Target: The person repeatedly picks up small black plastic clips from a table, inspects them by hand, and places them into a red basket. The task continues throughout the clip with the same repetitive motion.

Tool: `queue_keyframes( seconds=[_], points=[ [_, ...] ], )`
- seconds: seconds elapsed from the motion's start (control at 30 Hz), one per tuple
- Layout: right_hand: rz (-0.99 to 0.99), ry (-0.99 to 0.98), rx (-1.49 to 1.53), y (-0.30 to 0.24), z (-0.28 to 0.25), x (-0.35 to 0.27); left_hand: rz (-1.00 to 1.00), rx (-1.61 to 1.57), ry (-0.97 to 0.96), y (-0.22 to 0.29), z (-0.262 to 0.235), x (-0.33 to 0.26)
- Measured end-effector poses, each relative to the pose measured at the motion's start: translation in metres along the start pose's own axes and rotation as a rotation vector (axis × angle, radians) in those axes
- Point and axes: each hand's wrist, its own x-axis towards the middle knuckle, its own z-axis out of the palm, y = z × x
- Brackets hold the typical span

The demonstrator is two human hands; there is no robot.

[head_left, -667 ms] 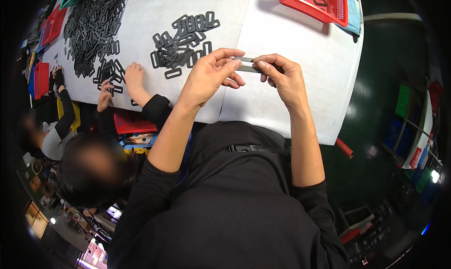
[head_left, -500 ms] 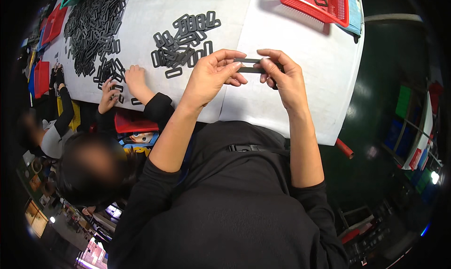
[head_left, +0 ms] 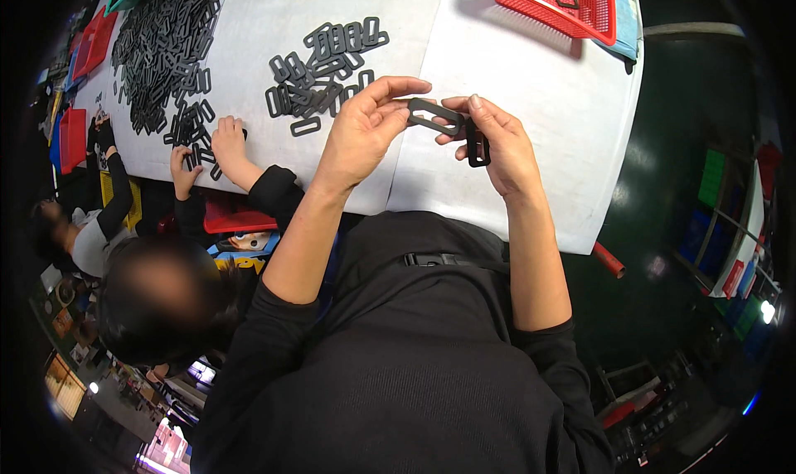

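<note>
My left hand (head_left: 358,138) pinches the left end of a black oblong ring (head_left: 455,126), raised above the white table and tilted with its opening showing. In the fingers of my right hand (head_left: 507,149) hangs a second black oblong ring (head_left: 472,148), more upright, close by the first one's right end. Whether the two rings touch, I cannot tell. Just beyond my left hand lies a loose pile of similar black rings (head_left: 319,72) on the table.
A red plastic basket (head_left: 554,20) with a few black rings stands at the far right, a light blue thing (head_left: 628,35) beside it. A much larger ring heap (head_left: 157,55) covers the table's left. At my left, a co-worker's hands (head_left: 232,147) handle rings there.
The held ring has turned from nearly edge-on to show its opening. The second ring now shows hanging below my right fingers. The co-worker's hands have shifted among the rings.
</note>
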Motion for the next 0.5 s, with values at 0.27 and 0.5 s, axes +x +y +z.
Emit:
queue_keyframes(
  seconds=[0.27, 0.5],
  points=[
    [0.057, -0.026, 0.093, 0.0003, 0.0018, -0.0008, -0.054, -0.009, 0.022, 0.0049, -0.0021, 0.0012],
    [0.074, -0.044, 0.108, -0.0022, 0.0051, -0.0022, -0.07, -0.042, 0.037, 0.0051, -0.0026, 0.0022]
  ],
)
